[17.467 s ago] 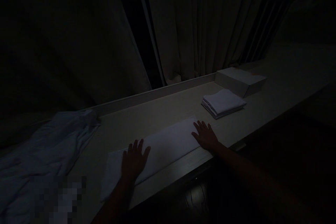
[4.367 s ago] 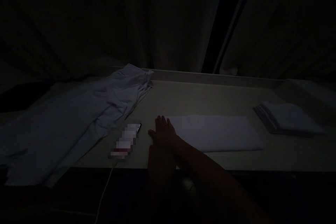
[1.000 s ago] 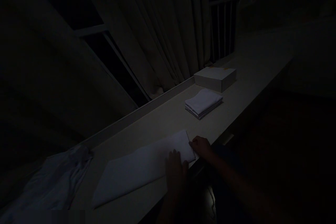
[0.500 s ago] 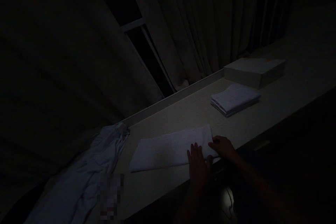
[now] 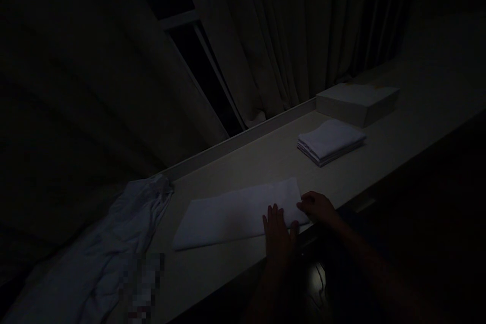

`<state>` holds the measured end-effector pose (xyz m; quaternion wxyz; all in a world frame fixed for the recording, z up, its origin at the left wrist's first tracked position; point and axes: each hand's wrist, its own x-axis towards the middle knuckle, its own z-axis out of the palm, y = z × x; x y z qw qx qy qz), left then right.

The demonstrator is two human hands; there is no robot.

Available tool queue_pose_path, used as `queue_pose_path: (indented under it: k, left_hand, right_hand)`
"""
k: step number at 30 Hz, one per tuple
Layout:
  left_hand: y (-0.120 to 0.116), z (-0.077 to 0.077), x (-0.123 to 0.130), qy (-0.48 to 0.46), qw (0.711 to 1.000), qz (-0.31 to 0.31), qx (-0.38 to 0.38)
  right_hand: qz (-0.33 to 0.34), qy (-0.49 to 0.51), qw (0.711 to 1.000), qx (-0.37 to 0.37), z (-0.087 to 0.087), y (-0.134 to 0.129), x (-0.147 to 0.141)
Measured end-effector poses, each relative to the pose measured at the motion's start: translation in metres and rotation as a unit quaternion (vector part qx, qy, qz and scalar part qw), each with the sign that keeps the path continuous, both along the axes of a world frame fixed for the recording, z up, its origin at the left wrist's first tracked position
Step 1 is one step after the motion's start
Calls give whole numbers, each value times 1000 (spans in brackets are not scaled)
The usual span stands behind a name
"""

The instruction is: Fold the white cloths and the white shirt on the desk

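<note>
A long folded white cloth [image 5: 228,215] lies flat on the pale table [image 5: 212,268]. My left hand [image 5: 278,235] rests on the near edge of this cloth, its fingers spread. At the cloth's right end, my right hand [image 5: 318,207] has thumb and fingers pinched together on the edge. Farther back to the right sits a stack of folded white cloths [image 5: 330,140]. The scene is very dark, so fine detail at the fingertips is hard to make out.
A pale box [image 5: 357,103] stands behind the stack. Loose, crumpled white cloth [image 5: 102,243] covers the left end of the table. Long curtains [image 5: 281,35] hang behind a low raised edge [image 5: 243,136], with a dark gap between them.
The whole view has shifted slightly, so things appear a little farther left. Both hands remain in about the same places on the cloth.
</note>
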<state>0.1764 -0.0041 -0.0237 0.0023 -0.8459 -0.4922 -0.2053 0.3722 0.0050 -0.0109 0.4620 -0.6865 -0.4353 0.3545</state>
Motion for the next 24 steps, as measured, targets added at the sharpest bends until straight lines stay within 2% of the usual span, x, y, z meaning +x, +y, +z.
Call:
queue_pose_path:
  k: [4, 10, 15, 24]
  left_hand:
    - [0, 0, 0, 7, 1000, -1, -9]
    - [0, 2, 2, 17, 1000, 2, -1]
    - [1, 0, 3, 22, 1000, 2, 1]
    - [1, 0, 2, 32, 999, 1, -3]
  right_hand:
    - [36, -11, 999, -18, 1, -1, -2]
    - [89, 151, 984, -20, 13, -1, -10]
    - [106, 171, 979, -38, 20, -1, -13]
    - [143, 219, 965, -7, 9, 3, -14]
